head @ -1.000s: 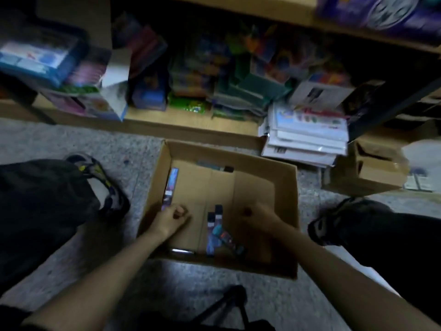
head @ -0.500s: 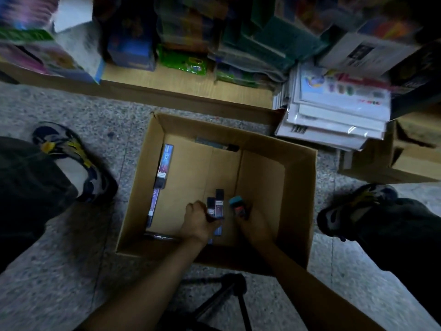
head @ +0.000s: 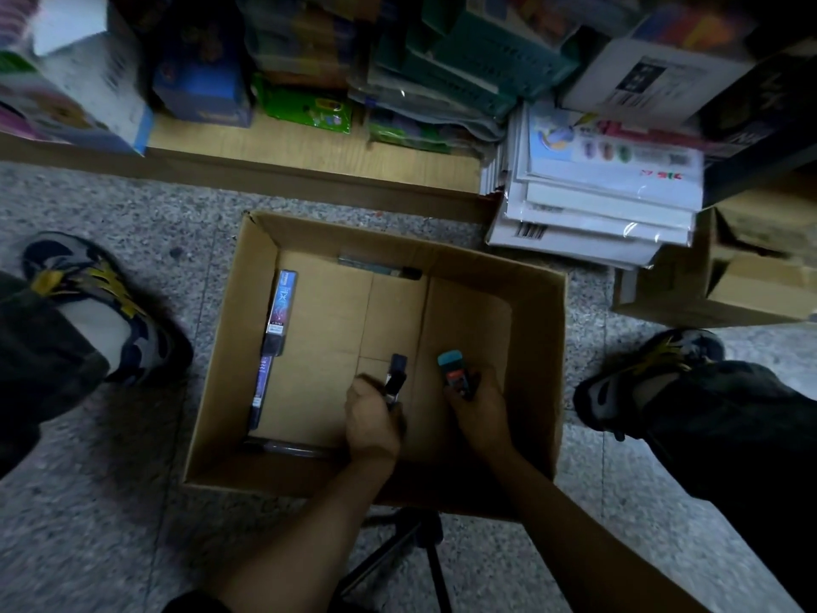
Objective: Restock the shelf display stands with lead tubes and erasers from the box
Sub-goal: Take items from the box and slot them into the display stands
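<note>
A dark, narrow rectangular lead tube point(head: 396, 371) stands up out of the left hand point(head: 371, 418), whose fingers are curled tight round its lower end. The blur hides whether a second tube sits behind it. Just beside it, the right hand point(head: 479, 409) grips one small teal-topped packet point(head: 450, 369) with a red and dark body, fingers wrapped round its lower part. The two hands are near each other but apart, both low inside one open brown cardboard box point(head: 537, 347), toward its near wall.

Four more long items lie on the box bottom, each against a wall. Two lie end to end along the left wall: a brighter upper blue packet point(head: 283, 303) and a darker lower blue packet point(head: 261, 391). One dark strip point(head: 380, 266) lies at the far wall and one dark pen-like stick point(head: 283, 446) at the near wall.

The box sits on a grey speckled floor point(head: 110, 502) between two patterned shoes, a left shoe point(head: 101, 303) and a right shoe point(head: 641, 378). Black tripod legs point(head: 411, 546) show below the box's near wall. Beyond the box, a low wooden shelf point(head: 287, 148) carries coloured packages. One stack of white wrapped packs point(head: 597, 205) sits at its right end, and a second carton point(head: 751, 294) stands at the far right.
</note>
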`<state>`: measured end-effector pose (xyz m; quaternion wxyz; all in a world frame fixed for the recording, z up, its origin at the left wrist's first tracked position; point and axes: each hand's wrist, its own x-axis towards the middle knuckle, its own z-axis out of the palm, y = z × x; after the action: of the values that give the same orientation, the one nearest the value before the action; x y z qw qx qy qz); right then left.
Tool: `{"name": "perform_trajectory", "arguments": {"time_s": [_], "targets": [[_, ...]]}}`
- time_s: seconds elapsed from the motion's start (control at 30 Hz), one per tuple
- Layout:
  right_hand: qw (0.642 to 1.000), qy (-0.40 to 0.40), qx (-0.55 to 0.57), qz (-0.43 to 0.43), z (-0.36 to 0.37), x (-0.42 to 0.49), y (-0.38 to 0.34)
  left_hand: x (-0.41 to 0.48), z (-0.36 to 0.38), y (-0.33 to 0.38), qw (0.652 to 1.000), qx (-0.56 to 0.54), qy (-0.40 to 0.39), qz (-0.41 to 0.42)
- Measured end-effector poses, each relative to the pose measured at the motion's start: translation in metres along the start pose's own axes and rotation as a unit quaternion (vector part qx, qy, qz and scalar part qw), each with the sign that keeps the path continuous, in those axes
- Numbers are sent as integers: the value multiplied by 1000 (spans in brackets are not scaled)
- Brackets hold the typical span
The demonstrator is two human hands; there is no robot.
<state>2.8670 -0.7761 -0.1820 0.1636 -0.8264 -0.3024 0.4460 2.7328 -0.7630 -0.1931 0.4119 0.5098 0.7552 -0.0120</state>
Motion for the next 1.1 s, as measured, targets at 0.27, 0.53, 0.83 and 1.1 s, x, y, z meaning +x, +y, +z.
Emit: {"name": "perform_trajectory", "arguments": {"time_s": [0.27,0.53,0.83,1.1], "targets": [[1000,14,6,-9,-2,-1,-4,10,-4,-2,997,-8,-68,18],[983,-72,170,15,-22,-8,-33,7,-35,15,958,-234,-161,29],[942,-86,296,-131,-74,-49,-114,-36,-128,76,868,-429,-228,107],[895,-123,368,-221,-117,-114,-194,-85,-217,106,854,-379,-209,289]]}}
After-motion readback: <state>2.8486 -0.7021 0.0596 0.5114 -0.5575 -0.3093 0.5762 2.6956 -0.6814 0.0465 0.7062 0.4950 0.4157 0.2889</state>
